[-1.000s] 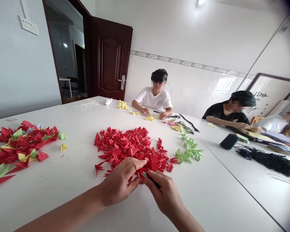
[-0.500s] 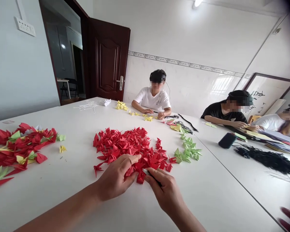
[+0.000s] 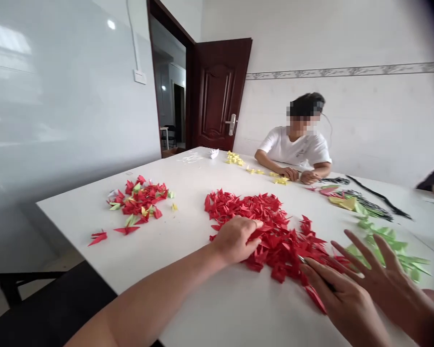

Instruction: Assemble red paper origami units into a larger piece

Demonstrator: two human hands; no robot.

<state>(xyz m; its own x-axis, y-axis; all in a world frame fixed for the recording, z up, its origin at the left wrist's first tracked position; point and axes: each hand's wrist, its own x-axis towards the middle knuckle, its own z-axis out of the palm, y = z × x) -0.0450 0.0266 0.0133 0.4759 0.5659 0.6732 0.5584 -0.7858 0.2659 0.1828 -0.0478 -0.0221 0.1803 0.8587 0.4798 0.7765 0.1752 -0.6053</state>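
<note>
A broad heap of red folded paper cranes (image 3: 246,207) lies on the white table before me. My left hand (image 3: 237,238) rests at its near side, fingers curled, with a red paper crane (image 3: 263,233) between thumb and forefinger. To the right of the heap, my right hand (image 3: 342,294) is closed round a slim dark tool with a metal tip (image 3: 301,259); its exact kind is hidden by the fingers. Red cranes lie right by the tip. Beside it, another person's spread hand (image 3: 388,270) reaches in from the right, over green paper cranes (image 3: 401,250).
A smaller mixed pile of cranes (image 3: 144,200) lies to the left. Yellow cranes (image 3: 235,158) and a white folded piece (image 3: 213,153) sit farther back. Across the table (image 3: 188,188) sits a person in a white shirt (image 3: 298,147), near black cords (image 3: 379,195).
My view has swung left. The other person's hand has come in from the right beside my right hand. My right hand, still gripping the tool, is now farther from my left hand.
</note>
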